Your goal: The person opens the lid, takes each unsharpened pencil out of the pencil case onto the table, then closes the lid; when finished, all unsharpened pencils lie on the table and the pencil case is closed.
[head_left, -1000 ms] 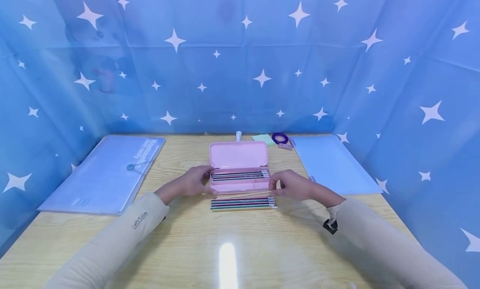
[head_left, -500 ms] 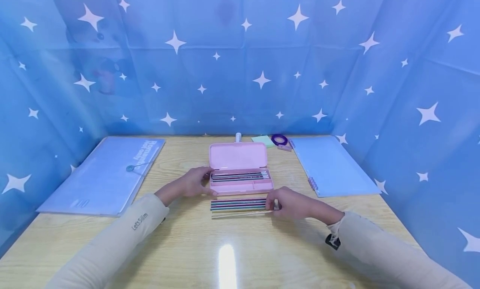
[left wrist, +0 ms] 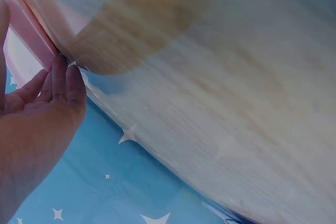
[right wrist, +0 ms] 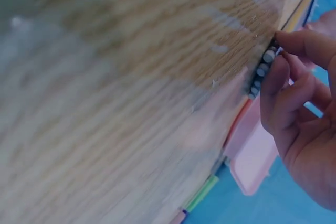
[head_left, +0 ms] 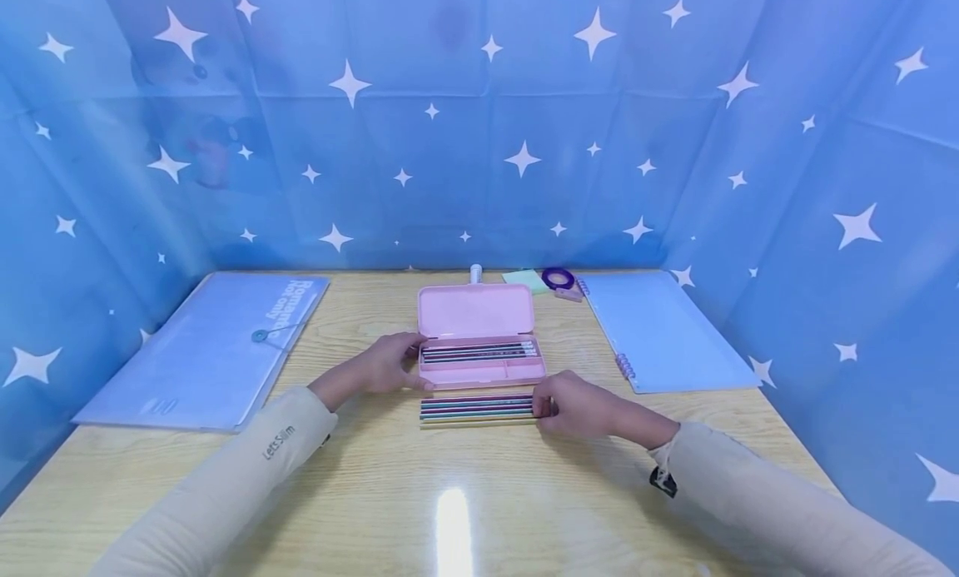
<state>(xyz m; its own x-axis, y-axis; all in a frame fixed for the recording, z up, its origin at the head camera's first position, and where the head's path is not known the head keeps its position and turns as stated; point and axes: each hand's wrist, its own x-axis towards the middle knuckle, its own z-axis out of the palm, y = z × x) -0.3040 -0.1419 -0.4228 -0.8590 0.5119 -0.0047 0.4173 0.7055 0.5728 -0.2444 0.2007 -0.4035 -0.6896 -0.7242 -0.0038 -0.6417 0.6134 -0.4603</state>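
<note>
Left hand [head_left: 385, 363] had the left end of the pencil case [head_left: 468, 378] between thumb and fingers. Case was smooth, matte pink, looked like plastic: shallow rounded rectangle, lid [head_left: 475, 310] hinged open at the back, thin dividers inside. Dark, slim striped pencils [head_left: 475, 353] lay in its long rear compartment.

Right hand [head_left: 575, 406] was curled over the right end of the pencil row [head_left: 475, 407], gripping it between thumb and fingers. Row sat on the table just in front of the case, roughly parallel to it: straight thin shafts in dark, maroon, purple and teal, yellow pencil [head_left: 479, 424] nearest the person. Right wrist view showed pale round pencil ends bunched at the fingertips.

Table [head_left: 360, 477] was light wood grain, glossy, with a bright glare streak. Translucent bluish folder [head_left: 210, 348] with string closure on the left; pale blue spiral notebook [head_left: 667, 331] on the right; purple ring [head_left: 546, 277] near the notebook. Backdrop was creased blue cloth [head_left: 479, 127] with white stars.

Versus half a second earlier: yellow pencil had been angled off the row; now it lay alongside. Case and left hand hadn't visibly moved.
</note>
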